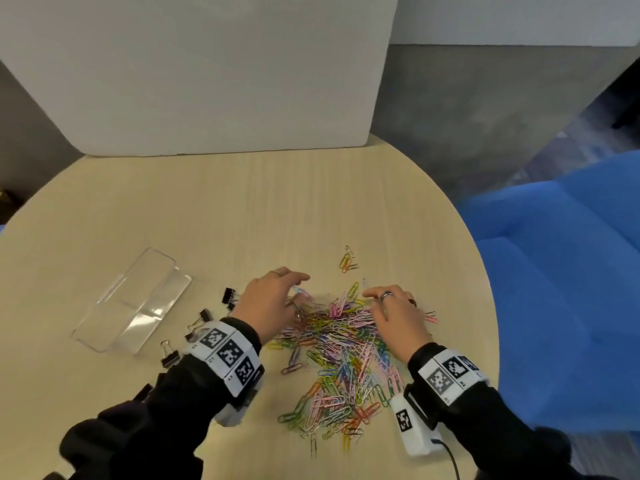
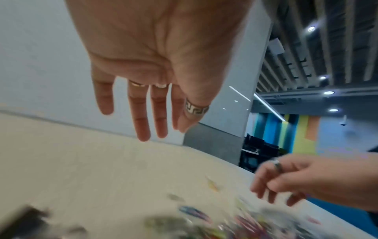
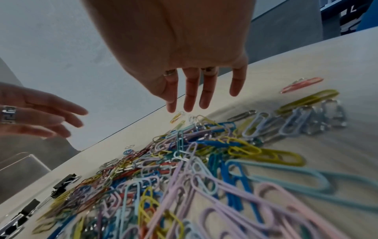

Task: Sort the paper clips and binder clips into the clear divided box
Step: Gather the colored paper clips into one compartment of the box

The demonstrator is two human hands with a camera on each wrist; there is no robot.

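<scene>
A heap of coloured paper clips (image 1: 343, 358) (image 3: 184, 169) lies in the middle of the round table. My left hand (image 1: 273, 303) (image 2: 147, 113) hovers over the heap's far left edge, fingers straight and spread, holding nothing. On the far right side of the heap my right hand (image 1: 391, 310) (image 3: 196, 97) is held flat above the clips, empty too. Several black binder clips (image 1: 230, 297) (image 3: 63, 182) lie left of the heap. The clear divided box (image 1: 133, 301) rests at the left, tilted open.
A small group of paper clips (image 1: 348, 263) lies apart beyond the heap, and a pink one (image 1: 431, 318) sits at its right. A white panel (image 1: 194, 74) stands at the table's far edge. A blue seat (image 1: 561, 271) is to the right.
</scene>
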